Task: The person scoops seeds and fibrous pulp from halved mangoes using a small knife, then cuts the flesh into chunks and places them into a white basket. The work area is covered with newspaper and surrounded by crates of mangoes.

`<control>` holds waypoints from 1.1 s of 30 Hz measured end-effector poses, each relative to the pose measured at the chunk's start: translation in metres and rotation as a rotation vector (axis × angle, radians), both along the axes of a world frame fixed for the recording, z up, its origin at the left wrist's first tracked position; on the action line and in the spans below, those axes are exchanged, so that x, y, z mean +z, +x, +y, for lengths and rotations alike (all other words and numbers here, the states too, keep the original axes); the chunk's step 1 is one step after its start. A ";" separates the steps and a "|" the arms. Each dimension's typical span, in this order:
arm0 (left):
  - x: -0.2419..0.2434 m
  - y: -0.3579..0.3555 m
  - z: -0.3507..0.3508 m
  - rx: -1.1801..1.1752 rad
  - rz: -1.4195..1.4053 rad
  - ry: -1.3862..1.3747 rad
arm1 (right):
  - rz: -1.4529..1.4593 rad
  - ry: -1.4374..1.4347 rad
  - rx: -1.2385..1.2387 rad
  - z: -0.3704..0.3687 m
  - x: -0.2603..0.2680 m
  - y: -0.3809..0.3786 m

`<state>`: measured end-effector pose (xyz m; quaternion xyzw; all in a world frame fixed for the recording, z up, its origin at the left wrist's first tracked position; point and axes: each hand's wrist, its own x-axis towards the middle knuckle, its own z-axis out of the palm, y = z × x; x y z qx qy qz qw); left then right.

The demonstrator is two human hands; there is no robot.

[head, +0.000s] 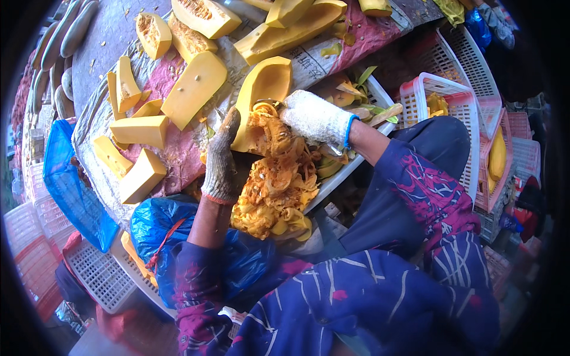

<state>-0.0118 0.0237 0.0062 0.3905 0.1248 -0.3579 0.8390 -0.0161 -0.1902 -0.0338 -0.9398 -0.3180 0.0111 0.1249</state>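
Observation:
My left hand (221, 162), in a soiled knit glove, grips the left side of a hollowed pumpkin piece (262, 78). My right hand (311, 116), in a white knit glove with a blue cuff edge, is closed on a metal-ended scraping tool (335, 149). The tool's working end is at the lower part of the pumpkin's hollow, mostly hidden by stringy flesh. Orange pulp with seeds (271, 191) hangs from there onto a heap below. A white crate (331, 182) holding peelings and scraps lies under my right hand.
Cut pumpkin pieces (194, 89) lie across the sacking-covered table (185, 171). Whole long gourds (78, 31) are at the far left. A blue plastic bag (162, 227) with a red tie sits by my left forearm. Plastic crates (467, 147) stand at the right, several holding pumpkins.

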 end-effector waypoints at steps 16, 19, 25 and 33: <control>-0.012 0.008 -0.008 0.068 -0.067 -0.041 | 0.003 0.124 0.101 0.004 0.007 -0.010; -0.015 0.009 -0.006 0.071 -0.044 -0.054 | 0.121 0.213 -0.016 0.007 0.010 -0.020; -0.012 0.010 0.001 0.055 0.053 -0.205 | 0.126 0.175 -0.078 0.002 0.017 -0.015; -0.009 0.004 0.007 -0.068 -0.105 -0.223 | 0.235 0.276 -0.026 -0.009 0.018 -0.003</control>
